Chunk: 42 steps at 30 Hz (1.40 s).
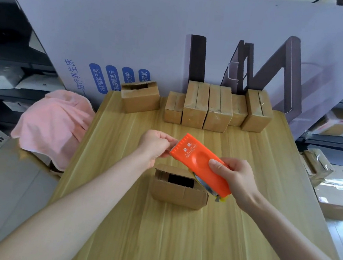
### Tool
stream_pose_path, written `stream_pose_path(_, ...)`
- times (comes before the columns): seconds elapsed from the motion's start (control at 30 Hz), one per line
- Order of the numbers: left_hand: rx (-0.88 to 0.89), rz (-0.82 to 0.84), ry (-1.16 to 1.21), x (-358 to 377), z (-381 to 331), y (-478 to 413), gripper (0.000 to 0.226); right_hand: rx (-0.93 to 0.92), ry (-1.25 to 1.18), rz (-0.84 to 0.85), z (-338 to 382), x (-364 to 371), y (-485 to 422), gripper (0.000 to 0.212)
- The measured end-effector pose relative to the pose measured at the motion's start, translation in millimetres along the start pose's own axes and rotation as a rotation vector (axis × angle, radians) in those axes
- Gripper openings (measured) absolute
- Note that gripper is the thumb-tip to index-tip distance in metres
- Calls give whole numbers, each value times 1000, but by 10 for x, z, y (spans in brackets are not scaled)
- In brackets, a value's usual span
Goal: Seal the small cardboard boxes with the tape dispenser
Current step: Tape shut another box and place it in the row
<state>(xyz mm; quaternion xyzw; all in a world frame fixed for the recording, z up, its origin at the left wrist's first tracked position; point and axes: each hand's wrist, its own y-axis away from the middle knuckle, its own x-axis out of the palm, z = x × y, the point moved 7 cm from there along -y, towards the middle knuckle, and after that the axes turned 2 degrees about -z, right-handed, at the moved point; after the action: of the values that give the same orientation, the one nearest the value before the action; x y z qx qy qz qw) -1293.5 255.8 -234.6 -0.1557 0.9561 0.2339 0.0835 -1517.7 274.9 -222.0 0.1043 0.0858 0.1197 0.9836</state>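
A second open box sits far left and a row of taped boxes far right, both against a big printed carton panel that walls off the far edge of the wooden table. A pink cloth is bunched off the table's left side, and shelves crowd the room beyond. Above the near open box, the right hand grips the orange tape dispenser. The left hand, fingers curled, pinches at its toothed far end; whether it holds tape cannot be told
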Motion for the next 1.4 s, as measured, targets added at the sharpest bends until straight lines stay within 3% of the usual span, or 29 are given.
stream_pose_path(0.33,-101,-201,-24,-813,555,-141,17,90,306,44,-204,-402,71,36)
stream_pose_path(0.53,-134,-233,62,-695,976,-39,6,123,630,113,-342,-492,-146,23)
stream_pose_path(0.97,-179,-342,45,-606,1442,-215,11,115,1121,106,-724,-181,-479,29)
stream_pose_path(1.4,-226,-386,58,-482,1879,-363,6,172,1196,116,-878,-149,-543,26)
